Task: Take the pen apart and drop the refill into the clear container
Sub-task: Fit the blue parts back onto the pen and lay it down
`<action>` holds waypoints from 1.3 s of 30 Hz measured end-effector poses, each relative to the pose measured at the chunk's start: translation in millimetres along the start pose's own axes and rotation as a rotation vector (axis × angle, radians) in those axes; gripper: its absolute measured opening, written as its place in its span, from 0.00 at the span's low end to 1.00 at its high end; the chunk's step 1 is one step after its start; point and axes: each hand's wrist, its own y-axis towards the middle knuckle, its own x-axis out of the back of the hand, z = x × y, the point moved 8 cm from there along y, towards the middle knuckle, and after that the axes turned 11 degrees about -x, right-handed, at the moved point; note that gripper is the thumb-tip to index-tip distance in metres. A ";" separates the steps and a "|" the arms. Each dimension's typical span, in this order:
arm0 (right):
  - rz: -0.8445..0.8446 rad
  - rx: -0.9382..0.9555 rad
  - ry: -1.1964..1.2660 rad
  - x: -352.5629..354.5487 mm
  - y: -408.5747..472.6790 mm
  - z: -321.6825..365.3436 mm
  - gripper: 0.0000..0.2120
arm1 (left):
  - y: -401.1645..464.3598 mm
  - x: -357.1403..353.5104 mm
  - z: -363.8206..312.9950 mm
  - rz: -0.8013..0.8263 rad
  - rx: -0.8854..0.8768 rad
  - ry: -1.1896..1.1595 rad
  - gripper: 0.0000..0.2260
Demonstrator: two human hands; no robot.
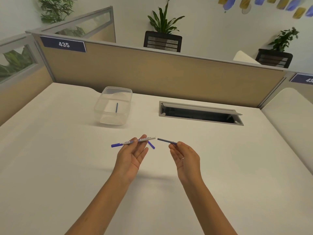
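My left hand (131, 156) holds the white pen barrel (144, 139) between thumb and fingertips, its blue cap end (116, 145) pointing left. My right hand (185, 157) pinches a thin dark blue refill (166, 141), fully out of the barrel, with a small gap between the two. A short blue piece (151, 145) lies on the table just beneath the barrel's open end. The clear container (101, 104) stands farther back on the left, and one blue refill (116, 108) lies inside it.
A white desk (67, 158) carries everything. An open cable hatch (200, 112) is sunk into it at the back right. A tan partition (160, 73) closes off the far edge.
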 end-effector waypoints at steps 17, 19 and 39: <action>-0.040 0.105 -0.131 -4.8 -0.7 16.6 0.03 | -3.7 -5.3 2.9 0.003 -0.027 -0.021 0.06; -0.063 0.189 -0.212 -6.0 -1.4 21.5 0.04 | -3.0 -4.3 0.4 0.009 -0.037 0.000 0.06; 0.103 0.561 -0.868 -45.9 6.2 -9.1 0.10 | 9.9 17.9 5.1 -0.050 0.102 -0.040 0.08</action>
